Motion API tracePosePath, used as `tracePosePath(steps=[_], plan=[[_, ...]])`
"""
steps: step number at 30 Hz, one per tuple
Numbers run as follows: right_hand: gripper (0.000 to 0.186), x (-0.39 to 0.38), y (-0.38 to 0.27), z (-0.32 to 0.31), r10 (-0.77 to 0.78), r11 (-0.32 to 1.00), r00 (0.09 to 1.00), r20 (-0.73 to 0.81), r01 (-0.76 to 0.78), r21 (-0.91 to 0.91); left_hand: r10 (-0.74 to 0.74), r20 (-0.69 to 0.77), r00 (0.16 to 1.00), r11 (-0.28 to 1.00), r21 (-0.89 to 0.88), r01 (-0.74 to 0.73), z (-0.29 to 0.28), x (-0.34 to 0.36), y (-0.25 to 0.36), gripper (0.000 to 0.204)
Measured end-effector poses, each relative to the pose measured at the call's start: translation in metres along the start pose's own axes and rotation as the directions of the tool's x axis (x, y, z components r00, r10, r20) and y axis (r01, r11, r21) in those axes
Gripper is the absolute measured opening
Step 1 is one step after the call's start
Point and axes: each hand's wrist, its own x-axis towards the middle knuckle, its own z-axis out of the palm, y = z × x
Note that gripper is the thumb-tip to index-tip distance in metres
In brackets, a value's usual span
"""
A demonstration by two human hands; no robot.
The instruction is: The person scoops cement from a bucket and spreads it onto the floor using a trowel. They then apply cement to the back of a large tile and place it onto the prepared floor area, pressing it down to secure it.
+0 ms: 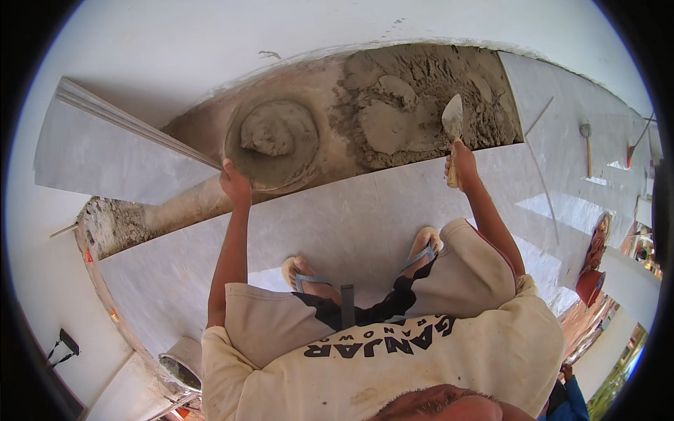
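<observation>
White walls point(281, 28) ring a grey tiled floor point(337, 217), bright with reflected light at right, in the view I follow from afar. Along the far wall runs an untiled strip point(193, 203), rough and broken at its left end, with wet mortar point(491, 119) spread unevenly at right against the laid tiles. The right hand point(461, 168) wraps its fingers around the handle of a trowel point(453, 116), its blade over the mortar. On the strip I see a bucket point(316, 137) holding more mortar, beside a stack of tiles point(98, 151). The left hand point(235, 186) is curled where bucket and stack meet; which it grips, I cannot tell.
</observation>
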Motion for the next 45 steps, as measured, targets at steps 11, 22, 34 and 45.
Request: tracePosePath(steps=[11,22,34,45], plan=[[0.037,0.028,-0.014,0.139,0.063,0.997,0.963,0.262,-0.070,0.016,0.071,-0.009,0.997,0.997,-0.005,-0.071,0.004,-0.001,0.001,0.058],[0.042,0.033,-0.036,0.067,-0.327,0.183,0.664,0.673,0.743,-0.644,0.005,0.023,1.000,0.996,0.094,-0.007,-0.007,0.007,-0.011,0.063],[0.035,0.096,-0.094,0.088,-0.348,-0.374,0.526,0.776,0.681,-0.630,0.030,0.005,1.000,0.998,0.061,-0.030,-0.003,0.001,-0.005,0.059],[0.053,0.136,-0.103,0.131,-0.245,-0.079,0.786,0.568,0.568,-0.819,0.092,0.025,0.995,0.984,0.151,-0.095,-0.005,0.007,-0.009,0.061]])
